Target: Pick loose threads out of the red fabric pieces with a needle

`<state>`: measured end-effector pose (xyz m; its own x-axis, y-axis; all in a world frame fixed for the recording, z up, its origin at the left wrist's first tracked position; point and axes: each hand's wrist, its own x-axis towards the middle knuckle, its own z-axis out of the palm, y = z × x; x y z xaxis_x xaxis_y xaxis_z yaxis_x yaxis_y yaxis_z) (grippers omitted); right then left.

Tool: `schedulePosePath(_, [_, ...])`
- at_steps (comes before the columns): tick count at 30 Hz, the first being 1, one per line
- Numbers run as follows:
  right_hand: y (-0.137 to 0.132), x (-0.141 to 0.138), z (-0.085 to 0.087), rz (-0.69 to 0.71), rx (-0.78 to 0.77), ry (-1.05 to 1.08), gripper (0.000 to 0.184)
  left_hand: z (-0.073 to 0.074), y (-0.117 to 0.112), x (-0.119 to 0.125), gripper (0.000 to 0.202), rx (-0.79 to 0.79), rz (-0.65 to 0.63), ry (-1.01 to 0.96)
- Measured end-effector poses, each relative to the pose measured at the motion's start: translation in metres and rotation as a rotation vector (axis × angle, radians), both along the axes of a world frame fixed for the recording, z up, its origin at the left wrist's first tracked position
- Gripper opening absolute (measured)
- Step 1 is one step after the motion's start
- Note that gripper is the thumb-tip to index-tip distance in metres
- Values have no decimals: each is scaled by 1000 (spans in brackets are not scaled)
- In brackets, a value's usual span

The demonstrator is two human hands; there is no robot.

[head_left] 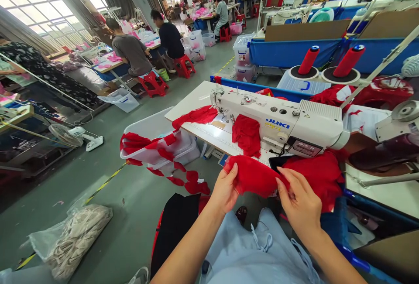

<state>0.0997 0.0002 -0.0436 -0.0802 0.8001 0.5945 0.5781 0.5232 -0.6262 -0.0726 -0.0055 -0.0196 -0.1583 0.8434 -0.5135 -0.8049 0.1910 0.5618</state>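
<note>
Between my two hands a piece of red fabric (257, 177) is stretched out above my lap. My left hand (229, 183) pinches its left end, thumb on top. At the right end, my right hand (299, 194) grips the edge between thumb and fingers. Just beyond stands a white sewing machine (278, 116). A crumpled red cloth (247, 135) lies on its bed, and another red strip (196, 116) lies left of the needle area. More red fabric (316, 175) is heaped beside my right hand.
A white plastic bin (150, 122) stands left of the sewing table, with a chain of red pieces (175, 180) hanging over its side. Two red thread cones (348, 61) stand behind the machine. A bag of pale strips (78, 236) lies on the floor. Several people sit farther back.
</note>
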Motion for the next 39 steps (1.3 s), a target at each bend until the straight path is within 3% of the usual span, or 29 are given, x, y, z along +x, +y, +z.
schedulePosePath(2, [-4,-6,-1,70,-30,-14,28,5,-3,8,30,18,-53,13])
schedulePosePath(4, [-7,-12,0,210,-169,44,33,10,-7,15,29,54,-94,35])
schedulePosePath(7, [-6,-15,6,318,-370,190,22,18,-12,17,29,147,-161,46])
schedulePosePath(12, [0,-13,29,357,-572,389,32,24,-13,1,69,282,-433,199])
schedulePosePath(17, [0,-12,37,254,-822,675,40,18,-6,-3,38,241,-477,325])
schedulePosePath(21, [2,-11,35,184,-845,794,39,10,-1,-4,31,206,-483,354])
schedulePosePath(23, [3,-10,35,184,-849,807,37,6,-1,-3,37,154,-474,228])
schedulePosePath(27, [0,-14,36,246,-853,765,30,-1,-5,5,50,79,-572,35])
schedulePosePath(30, [-3,-16,35,244,-838,768,29,-8,-8,11,40,115,-506,58])
schedulePosePath(35, [4,-9,28,118,-815,875,36,-21,-7,7,26,97,-299,15])
schedulePosePath(37, [8,-7,25,61,-797,915,39,-24,-7,3,23,85,-304,-46])
schedulePosePath(39, [11,-8,23,20,-780,936,41,-26,-8,2,24,51,-398,-175])
